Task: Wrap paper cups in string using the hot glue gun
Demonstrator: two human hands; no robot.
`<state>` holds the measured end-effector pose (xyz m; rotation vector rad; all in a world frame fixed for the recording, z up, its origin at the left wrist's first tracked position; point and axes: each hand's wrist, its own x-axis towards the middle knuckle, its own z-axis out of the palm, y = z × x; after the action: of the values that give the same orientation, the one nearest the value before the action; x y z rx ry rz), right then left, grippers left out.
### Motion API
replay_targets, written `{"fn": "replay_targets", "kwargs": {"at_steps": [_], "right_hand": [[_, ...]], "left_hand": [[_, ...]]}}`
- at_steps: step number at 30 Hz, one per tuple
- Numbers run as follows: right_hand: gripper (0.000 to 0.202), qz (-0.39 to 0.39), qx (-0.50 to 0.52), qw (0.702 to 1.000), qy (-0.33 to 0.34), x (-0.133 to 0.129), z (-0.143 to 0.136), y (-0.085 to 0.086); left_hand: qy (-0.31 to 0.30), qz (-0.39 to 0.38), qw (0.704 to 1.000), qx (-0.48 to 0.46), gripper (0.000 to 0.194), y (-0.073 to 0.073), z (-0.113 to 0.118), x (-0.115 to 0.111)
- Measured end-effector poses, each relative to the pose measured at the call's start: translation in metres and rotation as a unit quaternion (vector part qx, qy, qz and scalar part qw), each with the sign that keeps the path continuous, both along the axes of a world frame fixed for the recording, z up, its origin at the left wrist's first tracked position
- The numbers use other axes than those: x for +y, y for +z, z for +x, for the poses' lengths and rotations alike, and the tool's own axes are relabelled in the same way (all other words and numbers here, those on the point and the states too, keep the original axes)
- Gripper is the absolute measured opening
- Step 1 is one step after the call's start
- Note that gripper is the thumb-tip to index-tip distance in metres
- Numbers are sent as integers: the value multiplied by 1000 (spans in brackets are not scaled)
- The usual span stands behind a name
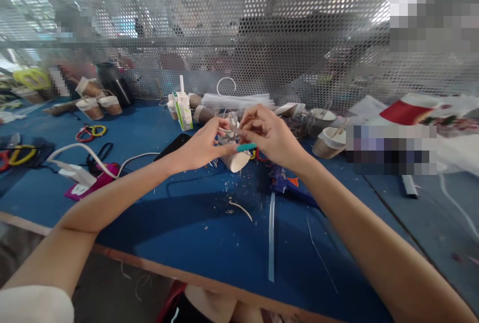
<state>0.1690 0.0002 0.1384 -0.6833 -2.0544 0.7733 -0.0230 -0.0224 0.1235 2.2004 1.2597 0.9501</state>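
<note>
My left hand (209,144) and my right hand (271,136) meet above the middle of the table, both with fingers pinched together. Between the fingertips is something small and blurred that I cannot make out. A short teal piece (246,147) shows between my left thumb and my right palm; which hand bears it I cannot tell. Just below lies a white paper cup or roll (238,162), its round end toward me, partly hidden by my hands. A blue glue gun (295,192) with an orange trigger lies beside my right forearm, next to a clear glue stick (271,243).
Scraps and a cord piece (241,210) litter the blue table (157,218). Scissors (91,132), a purple power strip (93,186) and a black phone (174,146) lie left. Behind stand a drink carton (182,110), a brown-wrapped cup (329,142) and a perforated metal screen (299,39).
</note>
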Motion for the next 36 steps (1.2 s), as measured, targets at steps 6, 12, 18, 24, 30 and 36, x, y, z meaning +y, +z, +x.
{"fn": "replay_targets", "kwargs": {"at_steps": [6, 12, 18, 24, 30, 36], "right_hand": [[25, -24, 8, 999, 27, -7, -7, -2], [38, -49, 69, 996, -15, 9, 11, 11], [36, 3, 118, 962, -247, 39, 63, 23], [34, 6, 91, 929, -357, 54, 96, 23], [26, 28, 34, 942, -332, 53, 92, 21], [17, 55, 24, 961, -270, 42, 81, 28]], "left_hand": [[-66, -36, 993, -86, 20, -5, 4, 8], [-128, -86, 988, -2, 21, 15, -3, 3], [-132, -80, 941, 302, 28, 29, -20, -1], [46, -18, 901, 431, 22, 22, -33, 9], [115, 32, 904, 409, 22, 19, -32, 11], [198, 34, 896, 396, 31, 24, -26, 2]]}}
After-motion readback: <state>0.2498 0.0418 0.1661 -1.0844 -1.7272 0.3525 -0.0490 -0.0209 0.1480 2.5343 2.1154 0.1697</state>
